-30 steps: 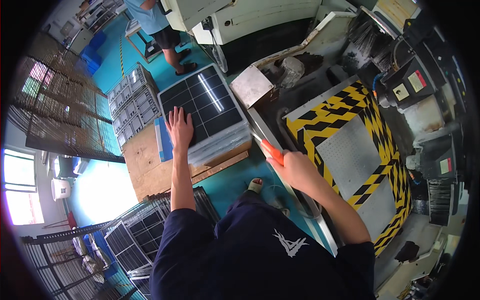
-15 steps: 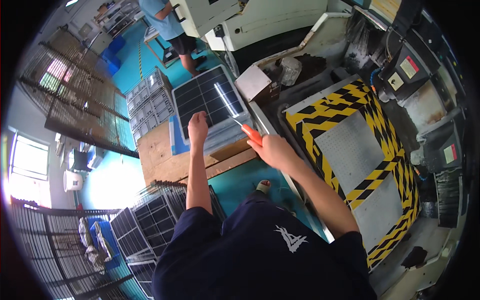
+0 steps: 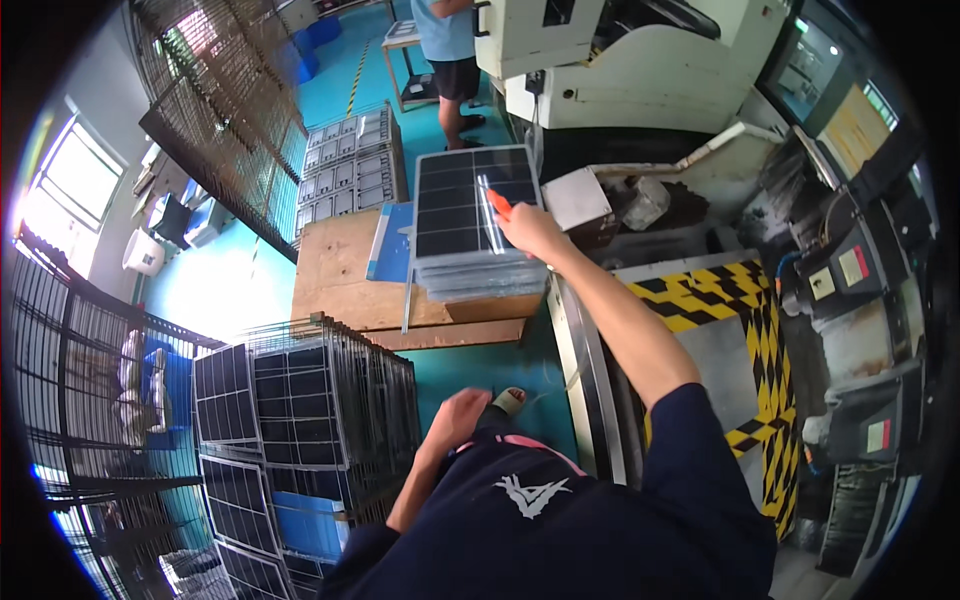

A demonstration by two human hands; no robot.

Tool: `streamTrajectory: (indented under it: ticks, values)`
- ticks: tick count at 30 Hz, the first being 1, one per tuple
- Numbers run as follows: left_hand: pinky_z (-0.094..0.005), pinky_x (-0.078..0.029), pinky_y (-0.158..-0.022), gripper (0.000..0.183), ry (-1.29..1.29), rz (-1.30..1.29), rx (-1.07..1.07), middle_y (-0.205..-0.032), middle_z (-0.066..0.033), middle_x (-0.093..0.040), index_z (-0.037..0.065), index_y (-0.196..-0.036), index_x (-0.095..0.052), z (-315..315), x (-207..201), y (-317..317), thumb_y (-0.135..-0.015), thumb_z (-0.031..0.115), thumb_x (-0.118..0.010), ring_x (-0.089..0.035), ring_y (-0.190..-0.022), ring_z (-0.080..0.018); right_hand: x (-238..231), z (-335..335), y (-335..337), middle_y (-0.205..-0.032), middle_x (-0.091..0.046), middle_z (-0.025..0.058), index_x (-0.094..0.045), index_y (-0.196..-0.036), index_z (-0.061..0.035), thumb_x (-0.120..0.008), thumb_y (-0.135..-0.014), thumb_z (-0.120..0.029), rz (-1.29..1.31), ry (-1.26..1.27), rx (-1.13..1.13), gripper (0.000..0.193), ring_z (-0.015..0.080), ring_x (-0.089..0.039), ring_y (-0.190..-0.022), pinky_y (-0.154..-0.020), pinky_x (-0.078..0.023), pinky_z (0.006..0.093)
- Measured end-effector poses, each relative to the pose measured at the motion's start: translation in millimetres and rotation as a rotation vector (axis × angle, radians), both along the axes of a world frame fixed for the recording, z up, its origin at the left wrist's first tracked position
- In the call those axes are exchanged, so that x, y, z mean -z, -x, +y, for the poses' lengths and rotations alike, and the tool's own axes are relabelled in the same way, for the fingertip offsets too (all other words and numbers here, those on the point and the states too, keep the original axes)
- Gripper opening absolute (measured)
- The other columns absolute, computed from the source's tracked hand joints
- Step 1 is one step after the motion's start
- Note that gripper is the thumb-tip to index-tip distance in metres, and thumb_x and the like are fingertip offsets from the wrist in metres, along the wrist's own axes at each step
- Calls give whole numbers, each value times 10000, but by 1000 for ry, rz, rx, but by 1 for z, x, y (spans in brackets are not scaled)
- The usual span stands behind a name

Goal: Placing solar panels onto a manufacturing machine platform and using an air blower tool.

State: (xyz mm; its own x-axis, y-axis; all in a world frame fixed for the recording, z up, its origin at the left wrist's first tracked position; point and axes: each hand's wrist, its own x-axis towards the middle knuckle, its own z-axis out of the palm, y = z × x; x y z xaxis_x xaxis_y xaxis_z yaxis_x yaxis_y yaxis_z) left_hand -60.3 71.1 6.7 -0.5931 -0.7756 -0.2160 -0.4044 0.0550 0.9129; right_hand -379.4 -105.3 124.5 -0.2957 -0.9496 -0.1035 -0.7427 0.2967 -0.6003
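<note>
My right hand (image 3: pixel 533 235) is closed around an orange-handled tool (image 3: pixel 497 204), held over the right part of the top dark panel (image 3: pixel 447 197). The tool's tip is hard to make out now. That panel has thin pale grid lines and a light border, and lies on a stack of glassy sheets (image 3: pixel 480 280) on a wooden bench. My left hand (image 3: pixel 460 415), blurred and apart from the stack, hangs low in front of my body. How its fingers are held cannot be told.
A blue sheet (image 3: pixel 392 243) lies on the wooden bench (image 3: pixel 335 262) left of the stack. Wire racks with dark panels (image 3: pixel 292 405) stand at lower left. Right is a machine bed with a yellow-and-black striped plate (image 3: pixel 700 310). Beyond the bench stands another person (image 3: pixel 447 45).
My left hand has left the panel and dropped toward my body. My right hand has moved forward with the tool, over the panel. The view has shifted.
</note>
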Motion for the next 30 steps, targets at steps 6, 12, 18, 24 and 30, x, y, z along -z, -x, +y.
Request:
streamTrajectory:
  ticks: [6,12,18,24,30]
  values:
    - [-327,-560,-887,271,-176,85,-354,-1037,-114,-759,-36,-1147,-706,-6,-7,-29,-1041,199,-624,-727,-965,-197,-7,6,37,-607,-667,125,-674,-853,82,-615,-1012,-513,-133,-83,88,618,239,-693,-502,-451,-549,357]
    - [-414,-482,-1062,777,403,349,-59,-1475,-182,-521,31,-1538,-393,-44,-99,58,-898,193,-803,-544,-1333,-269,-54,117,-45,-836,-709,248,-646,-1124,47,-722,-955,-436,-193,384,-84,518,375,-730,-795,-690,-546,477]
    - [-355,-564,-954,211,77,519,-18,-1040,-126,-726,-35,-1117,-655,-66,-154,122,-965,-35,-509,-725,-970,-213,-145,228,-29,-1318,-646,246,-598,-1284,42,-634,-995,-219,41,463,-399,391,377,-614,-1269,-1078,-477,461]
    - [-306,-589,-709,609,-304,639,392,-810,-73,-596,1,-1419,-384,-11,-152,138,-823,-119,-354,-595,-660,-143,-243,267,95,-850,-595,52,-564,-820,-90,-477,-1108,-340,-843,1165,131,391,201,-630,-842,-791,-500,352]
    - [-271,-494,-633,502,-450,550,631,-881,-73,-598,-4,-1348,-462,13,-133,129,-862,-111,-391,-552,-673,-114,-294,280,131,-662,-295,-41,-362,-687,-147,-473,-1115,-373,-1226,1190,-208,496,104,-301,-580,-555,-290,258]
